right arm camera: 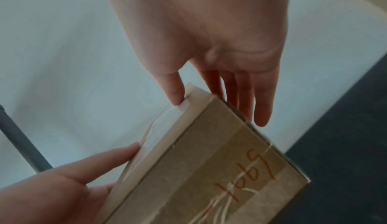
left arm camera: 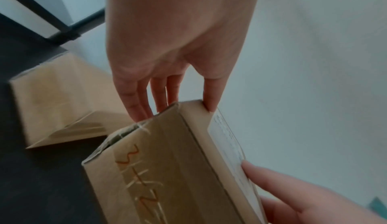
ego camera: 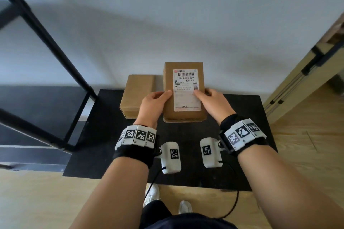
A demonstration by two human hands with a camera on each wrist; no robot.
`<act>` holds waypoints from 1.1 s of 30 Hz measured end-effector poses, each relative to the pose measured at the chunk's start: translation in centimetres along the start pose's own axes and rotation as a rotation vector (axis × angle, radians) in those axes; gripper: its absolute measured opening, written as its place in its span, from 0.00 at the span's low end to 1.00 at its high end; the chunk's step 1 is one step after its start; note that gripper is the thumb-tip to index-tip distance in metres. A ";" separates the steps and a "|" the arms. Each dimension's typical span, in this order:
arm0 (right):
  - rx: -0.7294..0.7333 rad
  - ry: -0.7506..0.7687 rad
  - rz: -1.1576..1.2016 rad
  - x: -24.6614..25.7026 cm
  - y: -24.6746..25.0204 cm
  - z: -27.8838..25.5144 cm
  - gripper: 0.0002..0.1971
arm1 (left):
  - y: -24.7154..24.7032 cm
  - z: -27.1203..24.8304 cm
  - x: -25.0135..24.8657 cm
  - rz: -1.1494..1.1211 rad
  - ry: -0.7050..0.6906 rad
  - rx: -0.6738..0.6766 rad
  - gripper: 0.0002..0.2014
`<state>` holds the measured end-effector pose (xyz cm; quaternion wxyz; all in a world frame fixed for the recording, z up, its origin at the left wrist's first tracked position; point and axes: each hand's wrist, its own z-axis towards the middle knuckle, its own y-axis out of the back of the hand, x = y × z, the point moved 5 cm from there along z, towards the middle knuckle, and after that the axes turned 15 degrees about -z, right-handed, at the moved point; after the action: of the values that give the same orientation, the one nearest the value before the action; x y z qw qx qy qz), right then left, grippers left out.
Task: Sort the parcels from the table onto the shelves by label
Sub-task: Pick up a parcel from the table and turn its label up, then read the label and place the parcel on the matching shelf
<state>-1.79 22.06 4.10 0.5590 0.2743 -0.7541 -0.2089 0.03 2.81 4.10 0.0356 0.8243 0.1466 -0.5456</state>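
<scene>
A brown cardboard parcel (ego camera: 184,96) with a white barcode label facing up is held over the black table (ego camera: 242,117). My left hand (ego camera: 160,98) grips its left edge, thumb on top and fingers underneath. My right hand (ego camera: 206,96) grips the right edge, thumb on the label. The left wrist view shows my left hand (left arm camera: 173,98) at the corner of the parcel (left arm camera: 167,161), whose taped side bears orange handwriting. The right wrist view shows my right hand (right arm camera: 220,95) clasping the parcel (right arm camera: 199,169). A second plain parcel (ego camera: 135,93) lies on the table to the left.
A black metal shelf frame (ego camera: 55,46) stands at the left, close to the table corner. A light wooden unit (ego camera: 307,72) with black brackets rises at the right. A white wall is straight behind the table. The floor is wooden.
</scene>
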 end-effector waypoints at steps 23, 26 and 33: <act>-0.323 0.394 0.342 11.1 12.4 -6.8 0.13 | -2.5 -6.0 -15.2 -0.252 -0.463 0.268 0.18; -0.330 0.403 0.374 11.5 12.8 -7.1 0.14 | -2.7 -6.4 -15.8 -0.255 -0.482 0.303 0.18; -0.348 0.409 0.424 11.8 13.4 -7.3 0.16 | -2.7 -6.4 -16.4 -0.296 -0.517 0.307 0.19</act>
<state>0.10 24.52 23.12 0.7681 0.0482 -0.6196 -0.1541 -0.90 3.46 21.85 -0.1326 0.6241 0.1669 -0.7517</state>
